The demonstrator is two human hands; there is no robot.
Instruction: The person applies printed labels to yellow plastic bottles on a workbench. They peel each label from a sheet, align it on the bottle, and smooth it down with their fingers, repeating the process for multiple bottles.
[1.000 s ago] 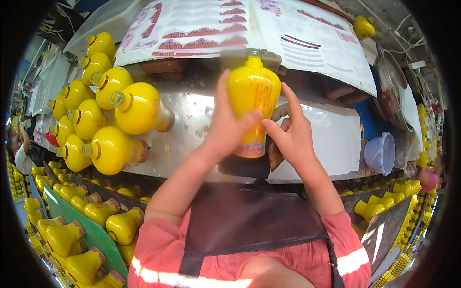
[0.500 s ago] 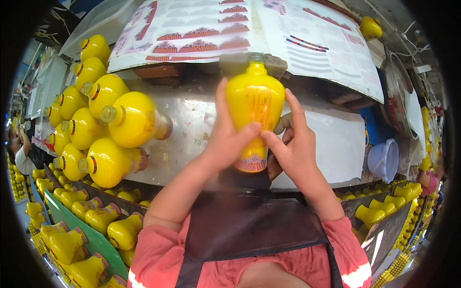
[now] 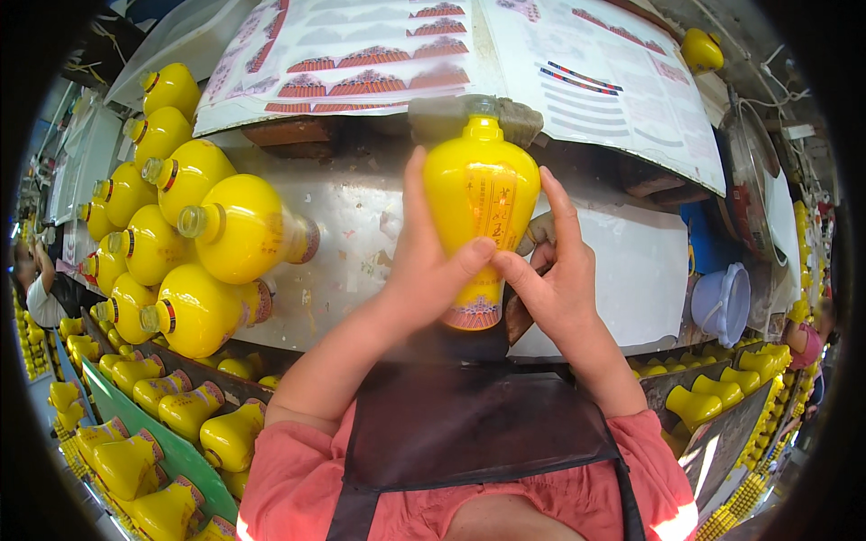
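Over on the left, many yellow bottles [image 3: 230,230] lie stacked on their sides by the left edge of the shiny metal desk [image 3: 352,225]. Next, the left hand [image 3: 428,270] has its fingers clenched around the yellow bottle [image 3: 478,203], which stands upright at the middle of the desk with its neck up under a grey machine head [image 3: 474,113]. Then the right hand [image 3: 555,279] grips the bottle's other side, thumb at the front. It seems best to hold it straight and steady. At the right edge sits a pale tub [image 3: 722,302].
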